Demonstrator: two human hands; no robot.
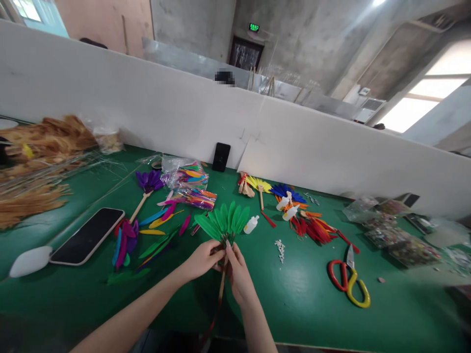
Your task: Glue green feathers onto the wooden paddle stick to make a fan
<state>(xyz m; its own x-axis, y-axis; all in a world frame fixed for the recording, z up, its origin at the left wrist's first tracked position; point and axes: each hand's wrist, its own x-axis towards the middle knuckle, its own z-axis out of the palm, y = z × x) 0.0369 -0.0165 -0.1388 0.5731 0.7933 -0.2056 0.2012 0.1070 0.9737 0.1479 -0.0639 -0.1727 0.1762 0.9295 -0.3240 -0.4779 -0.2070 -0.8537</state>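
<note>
A fan of green feathers (225,219) on a thin wooden handle stands between my two hands near the table's front edge. My left hand (206,259) is closed around the base of the feathers from the left. From the right, my right hand (237,269) pinches the same spot, its thumb pointing up along the quills. A dark red tassel (210,327) hangs below the handle. Just right of the feathers lies a small white glue bottle (251,224). Loose coloured feathers (160,235) are scattered to the left. My fingers partly hide where feathers and handle meet.
Red-and-yellow-handled scissors (349,279) lie at right, near white beads (280,250). A large phone (88,236) is at left, a purple feather fan (149,180) behind it. Yellow (259,184) and blue fans (289,192) lie at the back, before a white partition (165,108).
</note>
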